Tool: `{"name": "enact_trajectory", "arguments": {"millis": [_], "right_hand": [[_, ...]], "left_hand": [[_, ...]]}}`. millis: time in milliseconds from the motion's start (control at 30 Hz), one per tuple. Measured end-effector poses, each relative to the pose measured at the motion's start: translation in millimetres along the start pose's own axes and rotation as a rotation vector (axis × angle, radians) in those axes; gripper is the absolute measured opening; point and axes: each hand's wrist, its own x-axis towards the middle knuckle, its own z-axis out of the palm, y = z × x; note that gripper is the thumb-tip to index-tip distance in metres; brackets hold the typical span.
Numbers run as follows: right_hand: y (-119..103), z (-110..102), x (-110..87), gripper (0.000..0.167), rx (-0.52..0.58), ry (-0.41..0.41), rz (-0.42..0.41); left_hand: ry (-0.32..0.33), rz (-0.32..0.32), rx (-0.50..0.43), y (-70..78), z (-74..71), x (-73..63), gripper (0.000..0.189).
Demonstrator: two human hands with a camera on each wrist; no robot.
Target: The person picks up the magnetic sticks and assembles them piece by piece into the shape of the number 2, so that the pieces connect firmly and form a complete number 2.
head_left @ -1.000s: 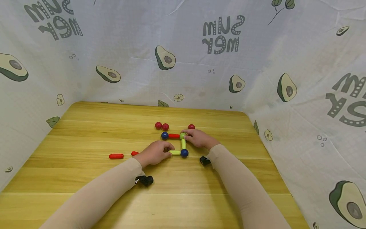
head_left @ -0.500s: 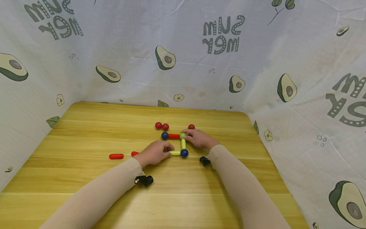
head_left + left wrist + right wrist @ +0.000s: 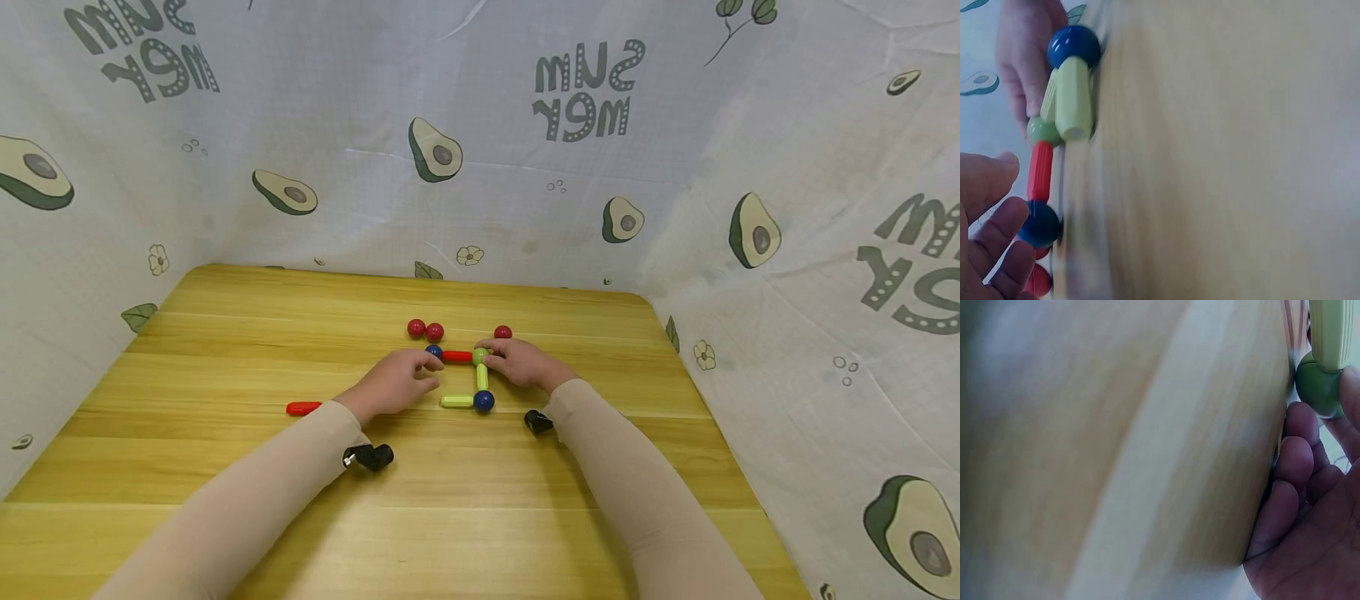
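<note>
Thumb and fingers of my right hand (image 3: 522, 364) pinch the green ball (image 3: 480, 357), a corner of a magnetic ball-and-stick shape on the table. From this ball a red stick (image 3: 457, 357) leads left to a blue ball (image 3: 432, 352). A pale yellow-green stick (image 3: 482, 378) runs from it toward the person to another blue ball (image 3: 483, 401), which carries a second yellow-green stick (image 3: 457, 402) pointing left with a free end. My left hand (image 3: 395, 382), its fingers spread and holding nothing, is beside the far blue ball. In the left wrist view those fingertips are near that blue ball (image 3: 1040, 224).
Two red balls (image 3: 425, 331) lie side by side behind the shape, and another red ball (image 3: 503, 332) sits behind my right hand. A loose red stick (image 3: 303, 408) lies to the left, partly by my left sleeve. Printed cloth (image 3: 495, 208) surrounds the wooden table (image 3: 420, 533).
My left hand has let go of the near yellow-green stick and moved slightly away toward the far blue ball. It now hides a second loose red stick. The right hand stays put.
</note>
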Motion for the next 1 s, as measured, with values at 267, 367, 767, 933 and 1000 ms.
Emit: {"name": "enact_trajectory", "arguments": {"millis": [267,367,767,933,1000], "right_hand": [[2.1,-1.3,-2.3,0.043,0.004,0.004,-0.002],[2.3,-2.0,-2.5,0.043,0.004,0.004,-0.004],[0.9,-2.8,-4.7,0.045,0.003,-0.01,-0.003],[-0.8,-2.1,-4.7,0.045,0.001,-0.014,0.006],[-1.5,-1.9,-4.7,0.045,0.005,-0.013,0.008]], "left_hand": [[0.133,-0.018,0.015,-11.3,-20.6,10.3,0.036],[0.181,-0.039,0.0,-16.1,-25.9,16.4,0.041],[0.154,-0.122,0.028,-30.0,-33.9,47.9,0.06],[0.113,-0.134,0.052,-30.7,-32.7,55.9,0.059],[0.106,-0.139,0.058,-30.8,-32.1,56.9,0.058]]}}
